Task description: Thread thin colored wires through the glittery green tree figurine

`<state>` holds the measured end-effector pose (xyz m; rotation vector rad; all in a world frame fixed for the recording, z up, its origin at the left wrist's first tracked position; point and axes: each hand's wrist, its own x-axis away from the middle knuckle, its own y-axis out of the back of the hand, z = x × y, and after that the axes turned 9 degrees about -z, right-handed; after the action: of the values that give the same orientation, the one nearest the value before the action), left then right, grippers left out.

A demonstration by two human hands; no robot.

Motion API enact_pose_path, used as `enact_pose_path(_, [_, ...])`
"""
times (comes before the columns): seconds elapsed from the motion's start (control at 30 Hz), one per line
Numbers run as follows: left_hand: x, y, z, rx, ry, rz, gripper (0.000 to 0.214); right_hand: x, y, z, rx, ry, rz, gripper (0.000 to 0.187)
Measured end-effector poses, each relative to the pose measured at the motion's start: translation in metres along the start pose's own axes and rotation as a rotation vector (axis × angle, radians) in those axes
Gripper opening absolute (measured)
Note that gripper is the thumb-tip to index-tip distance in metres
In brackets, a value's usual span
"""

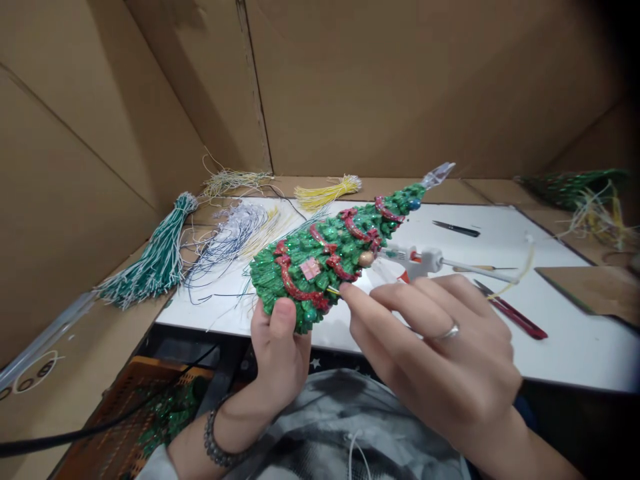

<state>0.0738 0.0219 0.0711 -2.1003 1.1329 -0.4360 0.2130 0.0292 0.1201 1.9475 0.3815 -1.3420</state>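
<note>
My left hand (280,350) grips the wide end of a green Christmas tree ornament (340,243), thumb on its front. The tree lies tilted, its clear tip (438,175) pointing up to the right. Red glittery garlands, a pink gift shape (310,268) and coloured balls decorate it. My right hand (440,340), wearing a ring, pinches a thin yellow wire (333,291) whose end touches the tree's lower side. Behind that hand a length of yellow wire (525,270) loops out; whether it is the same piece I cannot tell.
On the white board (575,353) lie a white glue gun (425,260), a dark-handled tool (456,229) and a red-handled cutter (520,319). Bundles of green wire (155,257), yellow wire (327,193) and blue wire (230,233) lie left and behind. Cardboard walls (400,87) surround the table.
</note>
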Motion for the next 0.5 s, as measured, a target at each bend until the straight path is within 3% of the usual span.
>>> enact_pose_path(0.27, [0.003, -0.004, -0.003, -0.062, -0.036, -0.01, 0.031, -0.006, 0.003, -0.003, 0.047, 0.031, -0.034, 0.012])
enact_pose_path(0.5, [0.006, -0.007, -0.008, -0.107, 0.034, 0.038, 0.034, -0.011, 0.005, -0.005, 0.182, 0.208, -0.03, 0.014])
